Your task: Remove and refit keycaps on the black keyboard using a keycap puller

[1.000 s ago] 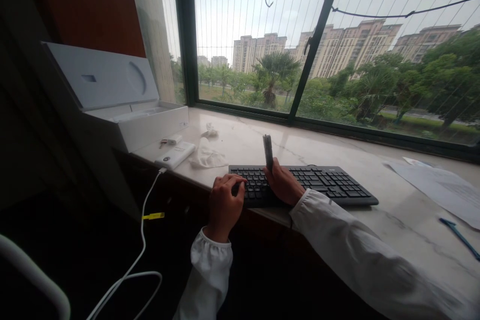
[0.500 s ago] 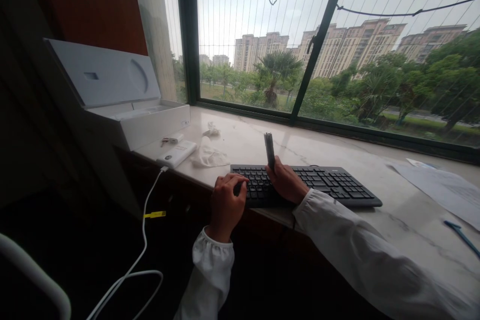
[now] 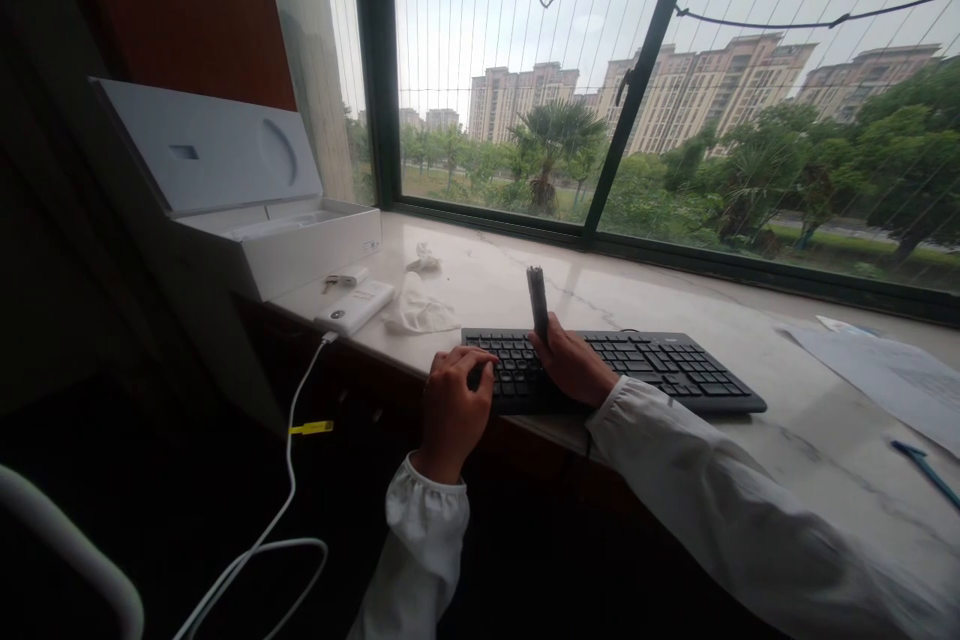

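Note:
A black keyboard [image 3: 679,370] lies along the front edge of the marble-patterned sill. At its left end, my left hand [image 3: 457,405] is closed, with curled fingers and thumb on the keyboard's corner; part of that corner is hidden beneath the hand. My right hand [image 3: 574,360] rests low over the middle keys and grips a slim black bar-shaped tool [image 3: 537,295]. The tool stands nearly upright, and small prongs or bristles show at its top end. Its lower end is hidden by my fingers.
An open white box [image 3: 307,245] stands at the left. Near it are a white power bank [image 3: 356,307] with a white cable [image 3: 291,460] and crumpled tissue [image 3: 421,308]. Printed paper [image 3: 877,370] and a blue stick-like item [image 3: 926,470] lie at the right.
Both hands stay at almost the same spots on the keyboard. The black tool's top has tilted very slightly to the left; the whole view has shifted a little.

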The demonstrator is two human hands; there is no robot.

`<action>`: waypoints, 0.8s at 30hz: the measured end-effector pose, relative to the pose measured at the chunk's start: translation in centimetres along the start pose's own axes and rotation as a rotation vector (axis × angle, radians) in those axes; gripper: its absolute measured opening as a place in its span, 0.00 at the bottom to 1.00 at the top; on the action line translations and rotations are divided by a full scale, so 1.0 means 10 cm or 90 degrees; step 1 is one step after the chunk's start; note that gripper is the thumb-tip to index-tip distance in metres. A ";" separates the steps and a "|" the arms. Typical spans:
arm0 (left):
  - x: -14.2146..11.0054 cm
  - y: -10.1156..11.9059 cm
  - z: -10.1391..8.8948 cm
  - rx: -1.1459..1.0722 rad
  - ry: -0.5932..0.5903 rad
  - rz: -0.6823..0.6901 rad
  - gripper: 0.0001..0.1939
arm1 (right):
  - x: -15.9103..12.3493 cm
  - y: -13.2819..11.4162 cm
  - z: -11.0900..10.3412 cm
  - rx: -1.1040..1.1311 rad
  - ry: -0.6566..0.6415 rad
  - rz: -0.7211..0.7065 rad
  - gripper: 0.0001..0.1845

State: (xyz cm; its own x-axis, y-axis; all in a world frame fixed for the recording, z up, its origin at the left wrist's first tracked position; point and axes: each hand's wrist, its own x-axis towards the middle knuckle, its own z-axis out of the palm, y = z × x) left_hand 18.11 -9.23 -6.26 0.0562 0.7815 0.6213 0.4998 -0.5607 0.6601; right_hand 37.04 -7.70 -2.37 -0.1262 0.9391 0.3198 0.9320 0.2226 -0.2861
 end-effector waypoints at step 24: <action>0.00 0.15 -0.05 0.188 -0.045 0.038 0.08 | 0.09 0.11 -0.26 0.132 -0.096 -0.083 0.13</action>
State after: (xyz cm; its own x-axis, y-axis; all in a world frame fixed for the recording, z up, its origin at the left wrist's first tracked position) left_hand 18.46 -10.21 -5.04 0.1477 0.7726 0.6175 0.7227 -0.5105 0.4659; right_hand 38.87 -7.33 -0.03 -0.3040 0.9239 0.2324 0.8172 0.3783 -0.4349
